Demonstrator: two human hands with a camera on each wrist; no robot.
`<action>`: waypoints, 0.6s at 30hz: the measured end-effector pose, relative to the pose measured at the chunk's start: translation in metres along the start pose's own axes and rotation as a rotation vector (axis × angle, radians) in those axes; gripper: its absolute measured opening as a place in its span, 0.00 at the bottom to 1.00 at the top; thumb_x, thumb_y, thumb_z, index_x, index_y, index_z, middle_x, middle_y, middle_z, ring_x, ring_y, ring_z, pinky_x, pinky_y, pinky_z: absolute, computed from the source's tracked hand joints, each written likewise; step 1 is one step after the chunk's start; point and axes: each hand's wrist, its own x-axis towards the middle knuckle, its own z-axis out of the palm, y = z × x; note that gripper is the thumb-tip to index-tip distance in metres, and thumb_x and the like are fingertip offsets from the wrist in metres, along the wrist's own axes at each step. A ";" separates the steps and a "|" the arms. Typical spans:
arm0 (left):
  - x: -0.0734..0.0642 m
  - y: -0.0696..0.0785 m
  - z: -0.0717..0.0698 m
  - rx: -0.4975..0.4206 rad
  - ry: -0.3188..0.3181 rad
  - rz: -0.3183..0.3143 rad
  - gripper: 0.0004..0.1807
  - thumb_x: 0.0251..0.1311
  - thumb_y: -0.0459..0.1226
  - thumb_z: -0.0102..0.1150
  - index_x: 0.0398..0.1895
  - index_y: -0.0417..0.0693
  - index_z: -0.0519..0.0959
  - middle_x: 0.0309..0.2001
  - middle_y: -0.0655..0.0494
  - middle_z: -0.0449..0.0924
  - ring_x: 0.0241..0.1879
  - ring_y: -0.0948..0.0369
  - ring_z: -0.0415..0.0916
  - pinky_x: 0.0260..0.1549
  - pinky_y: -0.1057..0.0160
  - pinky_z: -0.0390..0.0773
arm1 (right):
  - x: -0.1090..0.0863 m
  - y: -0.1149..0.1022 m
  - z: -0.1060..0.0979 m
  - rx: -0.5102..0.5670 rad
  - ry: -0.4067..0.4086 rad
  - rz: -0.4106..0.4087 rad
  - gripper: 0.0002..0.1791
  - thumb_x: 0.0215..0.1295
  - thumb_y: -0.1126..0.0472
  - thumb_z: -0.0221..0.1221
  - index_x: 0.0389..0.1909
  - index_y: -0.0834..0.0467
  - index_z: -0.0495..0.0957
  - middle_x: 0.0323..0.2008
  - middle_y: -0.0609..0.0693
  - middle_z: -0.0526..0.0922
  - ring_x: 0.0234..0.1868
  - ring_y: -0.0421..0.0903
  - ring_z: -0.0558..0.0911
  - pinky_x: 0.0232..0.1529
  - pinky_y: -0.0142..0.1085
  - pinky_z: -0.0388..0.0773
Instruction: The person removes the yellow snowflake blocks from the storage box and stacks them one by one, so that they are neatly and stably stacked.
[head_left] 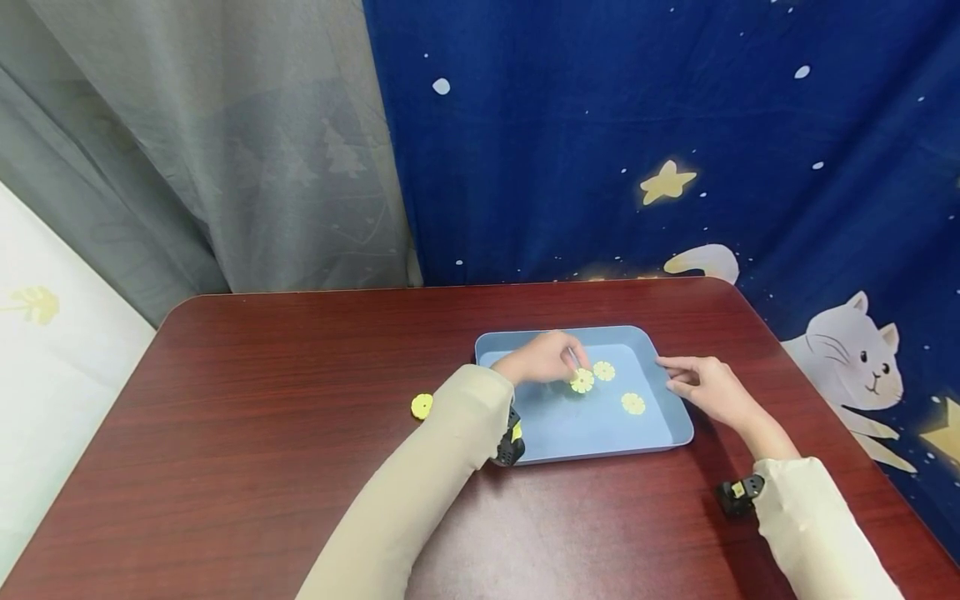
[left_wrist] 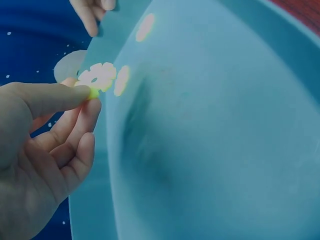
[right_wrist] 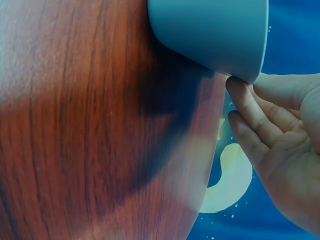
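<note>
My left hand [head_left: 551,357] pinches a yellow flower-shaped disc [head_left: 582,381] between thumb and fingertips, over the blue tray [head_left: 570,448]. Close up in the left wrist view, the disc [left_wrist: 102,76] has a scalloped edge and a small central hole; the thumb covers its near edge. Two similar pale yellow discs lie on the tray floor, one disc [head_left: 603,371] just beyond the held one and another disc [head_left: 633,403] nearer the right wall. At the tray's right rim, my right hand [head_left: 708,387] holds the edge between thumb and fingers, seen from outside in the right wrist view.
Left of the tray, another yellow disc [head_left: 422,406] lies on the dark red wooden table [head_left: 285,433], partly behind the left sleeve. Curtains [head_left: 540,150] hang behind the table's far edge. A black wrist camera [head_left: 738,495] sits on the right wrist.
</note>
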 end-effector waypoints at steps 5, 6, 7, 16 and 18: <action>-0.006 -0.003 -0.011 0.005 0.005 0.031 0.10 0.50 0.26 0.57 0.36 0.43 0.80 0.31 0.53 0.79 0.30 0.63 0.74 0.29 0.69 0.72 | 0.001 0.002 0.001 0.001 0.006 0.000 0.22 0.57 0.72 0.57 0.54 0.69 0.72 0.43 0.65 0.79 0.39 0.55 0.80 0.38 0.43 0.77; -0.007 -0.003 -0.013 0.001 0.007 0.033 0.10 0.50 0.26 0.57 0.36 0.43 0.80 0.31 0.53 0.79 0.31 0.63 0.74 0.29 0.69 0.72 | 0.001 0.002 0.001 0.001 0.007 0.000 0.22 0.57 0.72 0.57 0.54 0.69 0.72 0.43 0.65 0.79 0.39 0.55 0.80 0.38 0.43 0.77; -0.009 -0.004 -0.016 -0.003 0.009 0.034 0.10 0.50 0.26 0.57 0.36 0.43 0.80 0.31 0.53 0.79 0.31 0.63 0.74 0.29 0.69 0.72 | 0.001 0.002 0.001 0.001 0.007 0.000 0.22 0.57 0.72 0.57 0.54 0.69 0.72 0.43 0.65 0.79 0.39 0.55 0.80 0.37 0.42 0.77; -0.023 -0.008 -0.033 -0.002 0.040 0.023 0.09 0.52 0.26 0.57 0.36 0.43 0.79 0.34 0.54 0.78 0.35 0.61 0.74 0.33 0.67 0.73 | 0.001 0.001 0.001 -0.001 0.005 0.000 0.22 0.57 0.72 0.57 0.54 0.69 0.72 0.42 0.65 0.79 0.39 0.55 0.80 0.38 0.43 0.77; -0.026 -0.009 -0.036 0.001 0.038 0.019 0.09 0.52 0.27 0.57 0.37 0.44 0.79 0.34 0.54 0.78 0.36 0.61 0.74 0.34 0.67 0.73 | 0.001 0.001 0.002 0.001 0.006 0.001 0.22 0.57 0.72 0.57 0.54 0.69 0.72 0.42 0.65 0.79 0.39 0.55 0.80 0.38 0.43 0.77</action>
